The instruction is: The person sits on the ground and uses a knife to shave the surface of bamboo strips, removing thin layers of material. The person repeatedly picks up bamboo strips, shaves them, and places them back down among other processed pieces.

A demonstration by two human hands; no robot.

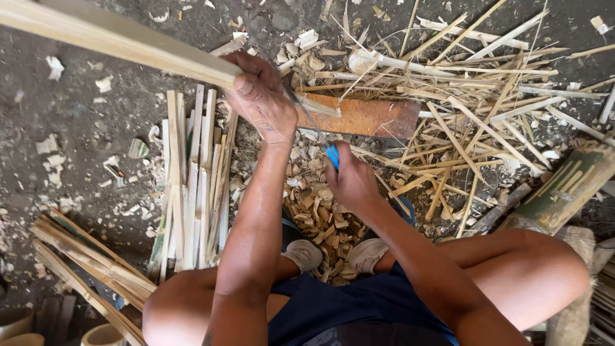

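Knees and dark blue shorts (pixel 359 307) fill the bottom of my view, legs folded, two light shoes (pixel 333 254) tucked in close, so the worker sits low on the floor (pixel 70 128) with the work right between the legs. Left hand (pixel 259 96): grip wrapped tight round a long pale bamboo slat (pixel 115 41), which runs up and off the top-left corner; its near end passes the fist and rests over a rust-brown block (pixel 368 117), which I judge serves as the chopping rest. Holding the slat high and slanted keeps its end propped on that block. Right hand (pixel 351 182): grip closed on a blue handle (pixel 332 156), apparently a knife; blade mostly hidden behind the left hand, so I cannot tell where its edge meets the bamboo. Short tan chips (pixel 317 218) lie heaped just below the block, between it and the shoes, right where cuttings would drop. Left of the arm, cut slats (pixel 192 186) lie side by side in a neat stack, within easy reach. Right of the block, a loose tangle of thin splinters (pixel 474 102) sprawls wide. A green-streaked bamboo section (pixel 567 189) lies by the right knee; more strips (pixel 90 269) bottom-left.
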